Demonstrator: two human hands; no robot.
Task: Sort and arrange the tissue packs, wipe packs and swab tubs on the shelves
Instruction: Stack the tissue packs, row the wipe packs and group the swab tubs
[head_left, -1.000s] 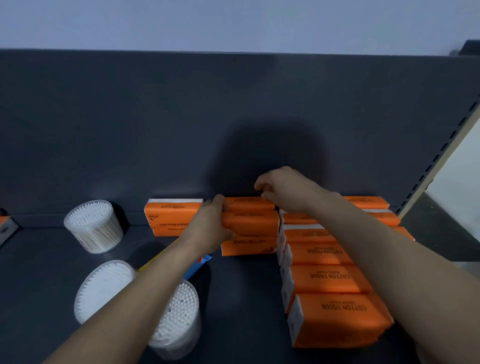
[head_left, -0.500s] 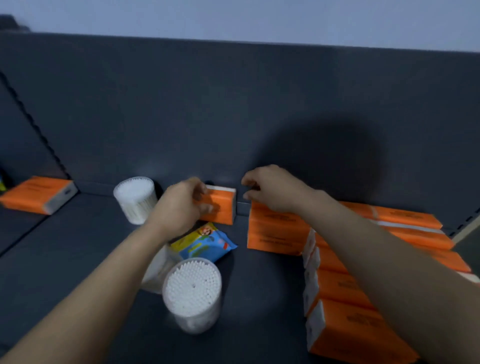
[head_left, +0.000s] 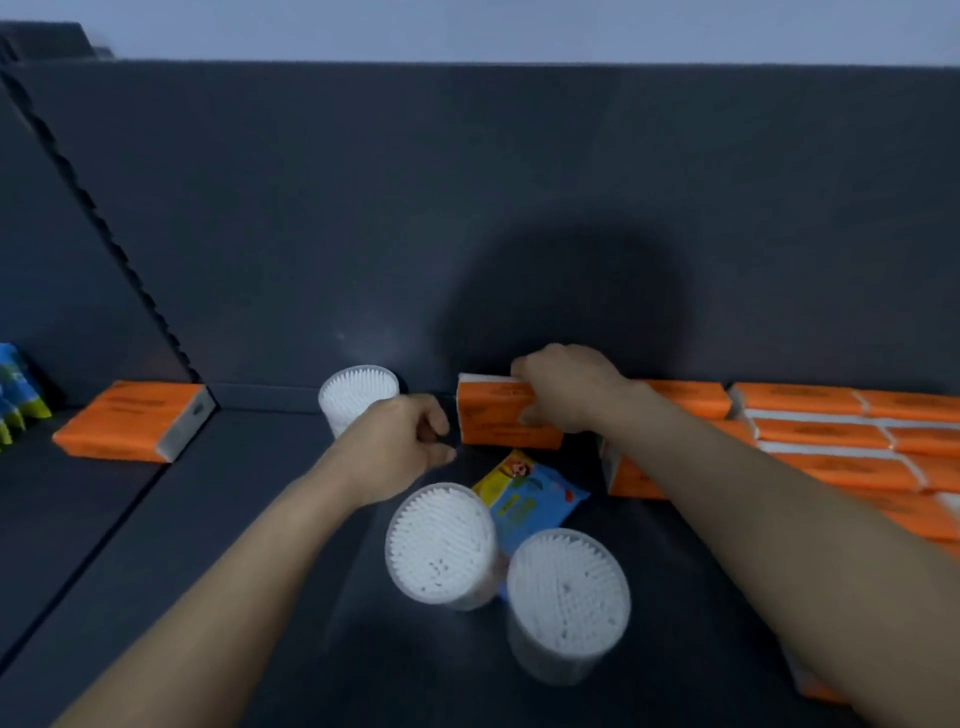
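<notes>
Right grip (head_left: 563, 387) around tissue pack (head_left: 493, 415)

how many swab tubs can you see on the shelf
3. One swab tub stands at the back wall, just behind the left hand. Two stand near the front: one left of centre, one to its right. The arms may hide others.
</notes>
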